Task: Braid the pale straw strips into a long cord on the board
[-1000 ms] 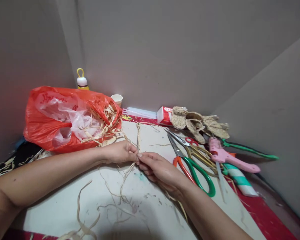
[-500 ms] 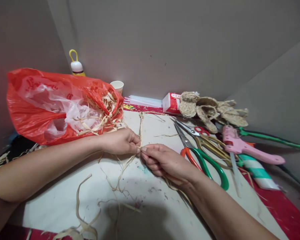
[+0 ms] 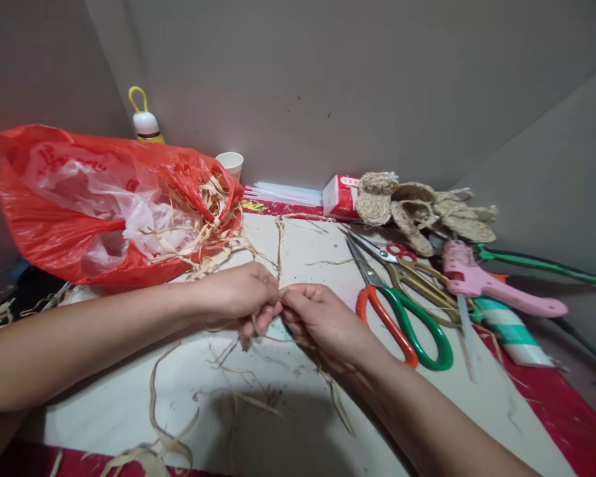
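Observation:
A thin braided cord of pale raffia point(image 3: 280, 248) runs from the far edge of the white board down to my fingers. My left hand point(image 3: 246, 295) is closed around loose raffia strands at the cord's near end, its fingers curled under. Touching it at the fingertips, my right hand point(image 3: 320, 318) pinches the same end between thumb and forefinger. Loose strands point(image 3: 338, 401) trail below my right hand, and others hang under my left. The exact crossing of the strands is hidden by my fingers.
A red plastic bag point(image 3: 69, 245) spilling raffia lies left. To the right are scissors with red and green handles point(image 3: 412, 331), gold-handled scissors point(image 3: 422, 285) and a pink glue gun point(image 3: 487, 285). Woven straw pieces point(image 3: 412, 205), a tissue pack point(image 3: 338, 197) and a paper cup point(image 3: 231, 163) stand behind.
My left hand has turned, its fingers now curling down beneath the cord's end with strands. My right hand keeps its pinch. The whole view has shifted slightly.

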Demonstrator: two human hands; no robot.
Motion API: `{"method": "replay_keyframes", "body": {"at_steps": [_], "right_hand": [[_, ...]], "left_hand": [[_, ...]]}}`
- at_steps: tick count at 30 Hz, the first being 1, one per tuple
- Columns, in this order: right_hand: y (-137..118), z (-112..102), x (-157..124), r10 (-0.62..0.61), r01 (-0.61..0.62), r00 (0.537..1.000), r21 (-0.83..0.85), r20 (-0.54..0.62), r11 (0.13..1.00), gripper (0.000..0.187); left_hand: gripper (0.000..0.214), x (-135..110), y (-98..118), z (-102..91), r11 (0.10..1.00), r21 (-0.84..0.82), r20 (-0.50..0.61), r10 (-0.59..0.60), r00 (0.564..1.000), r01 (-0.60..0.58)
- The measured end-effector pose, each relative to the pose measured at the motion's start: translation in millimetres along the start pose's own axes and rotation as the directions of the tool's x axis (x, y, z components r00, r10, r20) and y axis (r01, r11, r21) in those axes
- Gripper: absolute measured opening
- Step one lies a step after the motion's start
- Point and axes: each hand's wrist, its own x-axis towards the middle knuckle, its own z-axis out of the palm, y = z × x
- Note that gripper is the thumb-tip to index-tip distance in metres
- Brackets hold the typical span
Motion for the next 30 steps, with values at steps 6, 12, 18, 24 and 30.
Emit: {"method": "replay_keyframes", "body": {"at_steps": [6, 12, 18, 24, 30], "right_hand": [[-0.7, 4.3, -4.7, -0.014, 0.012, 1.0, 0.064, 0.019, 0.998, 0.031], [5.0, 6.3, -4.0, -0.073, 0.073, 0.997, 0.092, -0.005, 0.993, 0.032], [7.2, 6.3, -2.3, -0.054, 0.054, 0.999, 0.124, -0.003, 0.991, 0.036], [-2.1, 5.2, -5.8, -0.059, 0.04, 0.996, 0.237, 0.074, 0.971, 0.032], [-6.1, 1.5, -5.6, -0.062, 0.029, 0.986, 0.202, 0.158, 0.979, 0.029]], "left_hand": [[0.01, -1.0, -19.6, 18.7, 0.848, 0.505, -0.259, 0.326, 0.909, -0.161], [0.019, -1.6, -22.3, 22.3, 0.702, 0.705, -0.267, 0.393, 0.88, -0.1], [0.024, -7.6, -12.8, 22.4, 0.697, 0.712, -0.248, 0.366, 0.897, -0.088], [0.018, -20.8, 22.0, -13.2, 0.79, 0.608, -0.204, 0.254, 0.945, -0.081], [0.019, -8.8, 16.5, -19.4, 0.916, 0.388, -0.206, 0.194, 0.959, -0.102]]}}
